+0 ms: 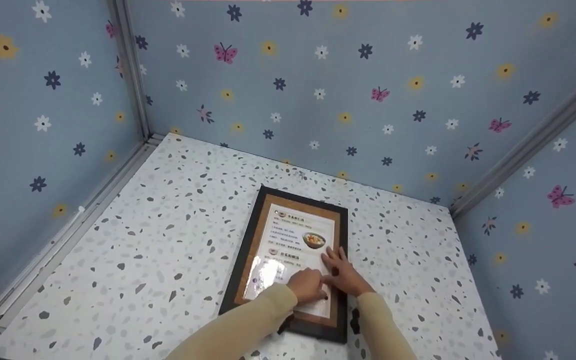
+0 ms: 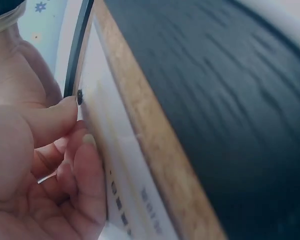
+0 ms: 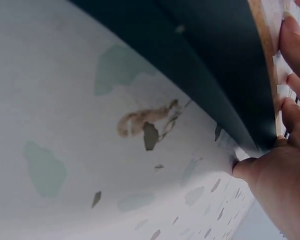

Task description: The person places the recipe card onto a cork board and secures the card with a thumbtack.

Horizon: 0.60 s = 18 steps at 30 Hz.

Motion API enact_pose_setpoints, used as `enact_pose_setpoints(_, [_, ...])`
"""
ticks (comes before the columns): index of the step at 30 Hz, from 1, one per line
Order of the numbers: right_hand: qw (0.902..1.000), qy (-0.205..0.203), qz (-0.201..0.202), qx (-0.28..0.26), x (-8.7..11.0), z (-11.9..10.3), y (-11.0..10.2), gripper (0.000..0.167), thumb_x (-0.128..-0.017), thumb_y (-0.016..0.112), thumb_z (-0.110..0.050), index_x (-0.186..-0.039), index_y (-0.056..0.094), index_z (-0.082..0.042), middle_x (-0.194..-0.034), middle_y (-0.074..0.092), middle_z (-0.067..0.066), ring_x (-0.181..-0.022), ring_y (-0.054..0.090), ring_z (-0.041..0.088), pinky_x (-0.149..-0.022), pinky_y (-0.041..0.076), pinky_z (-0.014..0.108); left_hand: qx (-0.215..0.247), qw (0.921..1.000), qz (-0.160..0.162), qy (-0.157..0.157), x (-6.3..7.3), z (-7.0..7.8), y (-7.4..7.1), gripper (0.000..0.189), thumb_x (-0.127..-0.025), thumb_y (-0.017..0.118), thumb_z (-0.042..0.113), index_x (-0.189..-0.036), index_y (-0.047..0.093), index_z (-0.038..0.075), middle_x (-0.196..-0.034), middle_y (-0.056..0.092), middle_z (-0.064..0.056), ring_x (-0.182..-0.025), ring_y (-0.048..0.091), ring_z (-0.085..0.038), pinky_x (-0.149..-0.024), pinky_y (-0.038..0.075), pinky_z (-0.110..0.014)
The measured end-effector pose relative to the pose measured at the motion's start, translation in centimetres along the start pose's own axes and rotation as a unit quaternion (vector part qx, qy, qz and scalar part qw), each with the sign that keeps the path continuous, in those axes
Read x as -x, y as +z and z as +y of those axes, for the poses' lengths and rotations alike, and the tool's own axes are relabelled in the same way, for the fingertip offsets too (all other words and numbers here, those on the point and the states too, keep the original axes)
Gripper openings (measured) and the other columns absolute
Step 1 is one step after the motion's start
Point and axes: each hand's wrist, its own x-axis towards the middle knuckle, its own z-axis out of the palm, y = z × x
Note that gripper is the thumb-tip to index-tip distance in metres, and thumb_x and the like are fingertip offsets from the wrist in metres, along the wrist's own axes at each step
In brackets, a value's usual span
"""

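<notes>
Framed board [image 1: 244, 255] lies flat on the speckled counter [image 1: 168, 225]; take it as landmark. Printed sheet [image 1: 292, 261] sits on its cork face.

Risks, left to right. Left sleeve [image 1: 263, 307] crosses the board's lower side; a dragging cuff could, I judge, nudge the sheet. Left hand [image 1: 307, 286] over the board's lower right part, fingers curled at the sheet. Small dark spot [image 2: 80, 97] by the thumb tip: pin, print or something else, cannot tell, nor whether thumb and finger pinch it. If a pin, a slip might prick a finger; sideways pull there might crease or tear paper. Right hand [image 1: 348, 277] on the board's right side, fingers fairly straight, spread over sheet edge and frame. Uneven pressure from it could skid the board on the counter. Hands close together, each partly blocking sight of the other's work; fingers could foul.

Writing, left to right. Purple dot [image 1: 255, 280] at the sheet's left edge; marking or pin unclear. Glare patch [image 1: 268, 270] washes out lower-left lines. Two bold Chinese headings, upper and mid-sheet; both seem to end in 汤 (soup). Finer lines too small to read. Bowl picture [image 1: 314, 240] toward the board's upper right. No brand made out.
</notes>
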Motion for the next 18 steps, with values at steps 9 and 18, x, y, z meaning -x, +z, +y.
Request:
enact_pose_setpoints(9, [0.9989, -0.048, -0.002, 0.002, 0.2, 0.3, -0.4, 0.074, -0.09, 0.072, -0.034, -0.153, 0.037, -0.016, -0.164, 0.014, 0.001, -0.149, -0.009, 0.035, -0.114, 0.011, 0.06, 0.007, 0.9969, -0.074, 0.024, 2.1, -1.1, -3.6, 0.031, -0.085, 0.062, 0.005, -0.056, 0.052, 0.012, -0.051, 0.045, 0.004, -0.047, 0.041, -0.011, -0.048, 0.035, -0.024])
enact_pose_setpoints(18, [0.9995, -0.029, -0.009, -0.002, 0.3, 0.1, -0.2, 0.077, -0.089, 0.071, -0.039, -0.154, 0.035, -0.021, -0.164, 0.011, -0.003, -0.149, -0.011, 0.031, -0.114, 0.009, 0.06, 0.086, 0.9957, 0.004, 0.034, 4.9, -7.8, -8.9, 0.017, -0.091, 0.06, 0.001, -0.103, 0.072, 0.004, -0.1, 0.067, -0.004, -0.093, 0.061, -0.019, -0.085, 0.05, -0.038])
